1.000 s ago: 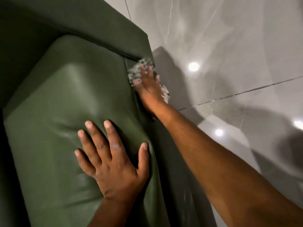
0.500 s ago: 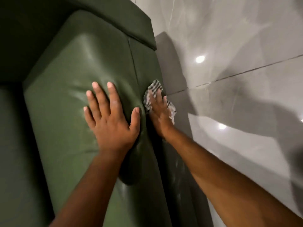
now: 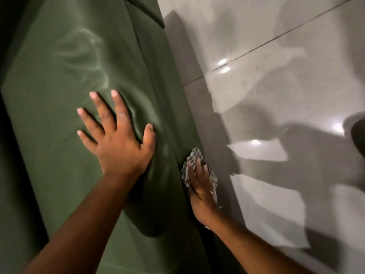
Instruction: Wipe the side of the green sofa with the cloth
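While the left hand (image 3: 118,147) lies flat on the green sofa (image 3: 59,66), the right hand (image 3: 201,188) flattens the cloth (image 3: 194,157) against its side. Neither hand grips.

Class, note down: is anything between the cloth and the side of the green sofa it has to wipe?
Nothing visible. The right hand presses the cloth flat against the sofa's side; the left hand rests on the cushion top, off that panel.
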